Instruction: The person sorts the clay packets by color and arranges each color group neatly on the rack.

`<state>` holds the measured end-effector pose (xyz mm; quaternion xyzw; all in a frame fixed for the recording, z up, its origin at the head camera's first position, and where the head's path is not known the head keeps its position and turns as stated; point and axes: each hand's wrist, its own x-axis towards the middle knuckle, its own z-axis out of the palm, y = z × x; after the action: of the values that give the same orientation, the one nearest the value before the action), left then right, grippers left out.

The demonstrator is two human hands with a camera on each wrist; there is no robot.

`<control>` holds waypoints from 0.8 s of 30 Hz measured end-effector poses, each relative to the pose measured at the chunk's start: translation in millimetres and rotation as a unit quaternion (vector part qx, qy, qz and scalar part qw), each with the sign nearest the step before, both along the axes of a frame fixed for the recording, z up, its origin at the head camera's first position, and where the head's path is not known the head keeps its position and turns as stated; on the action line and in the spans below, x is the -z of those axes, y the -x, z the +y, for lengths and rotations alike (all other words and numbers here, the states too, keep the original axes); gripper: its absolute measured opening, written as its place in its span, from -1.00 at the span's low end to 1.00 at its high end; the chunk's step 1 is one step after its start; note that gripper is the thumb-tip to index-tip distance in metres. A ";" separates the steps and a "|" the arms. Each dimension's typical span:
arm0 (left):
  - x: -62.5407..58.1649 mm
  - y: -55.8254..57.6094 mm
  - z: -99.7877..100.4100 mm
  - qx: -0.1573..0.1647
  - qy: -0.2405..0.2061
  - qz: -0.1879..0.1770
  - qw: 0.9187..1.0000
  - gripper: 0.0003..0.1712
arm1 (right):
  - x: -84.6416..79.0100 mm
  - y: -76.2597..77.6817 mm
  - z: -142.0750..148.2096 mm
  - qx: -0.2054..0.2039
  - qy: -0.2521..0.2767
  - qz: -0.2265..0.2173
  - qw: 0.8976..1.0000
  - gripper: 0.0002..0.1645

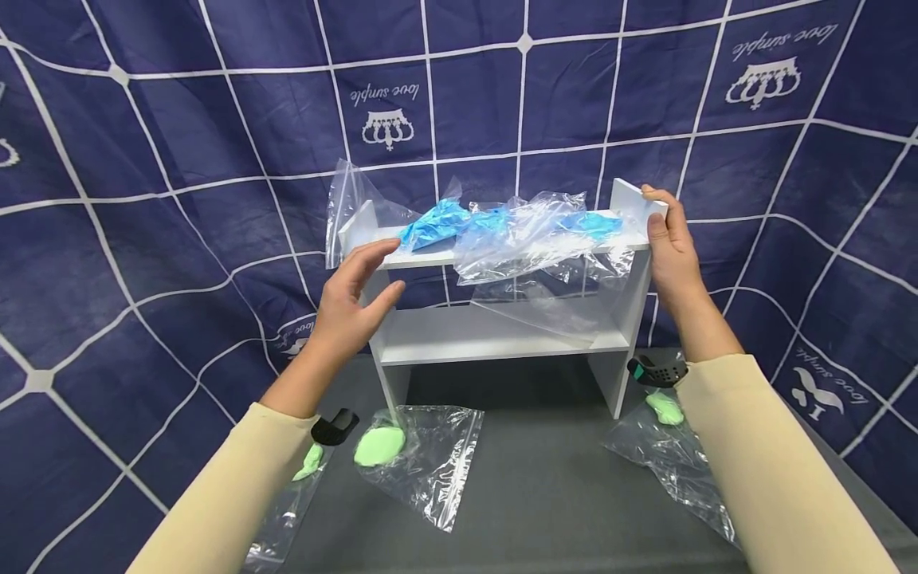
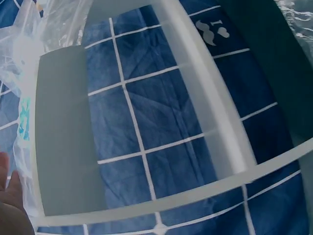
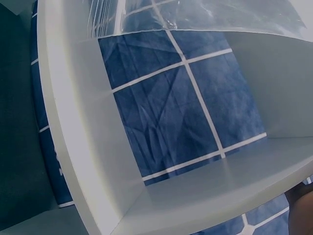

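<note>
A small white two-tier shelf [image 1: 502, 341] stands upright before me. On its top board lie clear plastic bags [image 1: 519, 247] with crumpled bright blue lumps [image 1: 439, 223] inside, some plastic hanging over the front edge. My right hand [image 1: 672, 247] grips the upper end of the right side panel [image 1: 637, 199], thumb on the near face and fingers over the edge. Beside the top board's left end is my left hand [image 1: 351, 299], fingers and thumb spread apart with nothing between them. In the left wrist view, part of that hand [image 2: 12, 210] shows beside the shelf's edge.
A clear zip bag with a flat pale green lump [image 1: 380, 446] lies on the dark grey table [image 1: 545, 486] at the shelf's front left. More bagged green lumps lie by the right forearm [image 1: 665, 408] and left forearm [image 1: 310, 462]. A navy checked cloth [image 1: 473, 104] hangs behind.
</note>
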<state>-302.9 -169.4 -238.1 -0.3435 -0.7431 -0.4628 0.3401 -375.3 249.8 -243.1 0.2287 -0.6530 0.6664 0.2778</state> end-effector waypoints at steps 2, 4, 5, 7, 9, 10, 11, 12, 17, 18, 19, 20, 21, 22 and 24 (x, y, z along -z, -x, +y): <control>6.7 -4.4 -4.6 0.027 -0.037 -0.009 0.999 -0.47 | 2.4 4.2 1.1 -0.002 0.005 0.003 1.000 -0.61; 14.7 -7.3 -8.3 0.052 -0.075 -0.017 0.996 -0.52 | 3.9 7.7 2.1 -0.002 0.007 0.005 1.000 -0.60; 18.9 -8.4 -10.0 0.062 -0.090 -0.019 0.994 -0.55 | 4.3 9.0 2.5 -0.002 0.008 0.006 1.000 -0.60; 28.2 -9.4 -13.1 0.076 -0.106 -0.022 0.991 -0.58 | 4.9 10.6 3.4 -0.002 0.014 0.008 1.000 -0.60; 38.1 -9.9 -16.6 0.079 -0.107 -0.023 0.991 -0.60 | 5.3 10.9 4.1 -0.002 0.019 0.008 1.000 -0.61; 43.2 -10.3 -18.5 0.081 -0.106 -0.025 0.991 -0.61 | 5.5 10.7 4.3 -0.003 0.020 0.009 1.000 -0.61; 48.3 -10.9 -20.6 0.080 -0.106 -0.028 0.991 -0.61 | 6.2 10.8 4.8 -0.004 0.021 0.008 1.000 -0.61; 53.3 -11.5 -22.9 0.084 -0.107 -0.031 0.990 -0.62 | 5.5 8.4 3.9 -0.006 0.023 0.008 1.000 -0.61; 78.3 -17.4 -38.1 0.089 -0.112 -0.064 0.988 -0.65 | 1.8 -2.6 -0.9 -0.007 0.017 0.000 1.000 -0.61; 83.2 -18.7 -41.5 0.091 -0.113 -0.071 0.987 -0.65 | 0.7 -4.2 -1.8 -0.008 0.017 0.000 1.000 -0.61; 88.0 -20.1 -45.0 0.086 -0.115 -0.080 0.986 -0.65 | 0.9 -2.6 -1.2 -0.007 0.016 0.001 1.000 -0.62; 92.7 -21.3 -48.5 0.080 -0.117 -0.087 0.986 -0.65 | 1.4 -0.7 -0.4 -0.007 0.015 0.001 1.000 -0.62; 97.1 -22.6 -52.1 0.074 -0.120 -0.093 0.986 -0.65 | 2.1 2.0 0.7 -0.007 0.013 0.002 1.000 -0.62; 101.3 -23.9 -55.8 0.065 -0.121 -0.099 0.986 -0.65 | 2.9 4.8 1.6 -0.007 0.012 0.002 1.000 -0.62; 109.1 -26.6 -63.4 0.044 -0.124 -0.115 0.985 -0.64 | 4.7 10.3 3.1 -0.006 0.009 0.003 1.000 -0.61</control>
<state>-276.4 -232.8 -347.2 -0.2759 -0.6982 -0.6022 0.2716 -385.6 252.9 -247.8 0.2325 -0.6447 0.6732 0.2778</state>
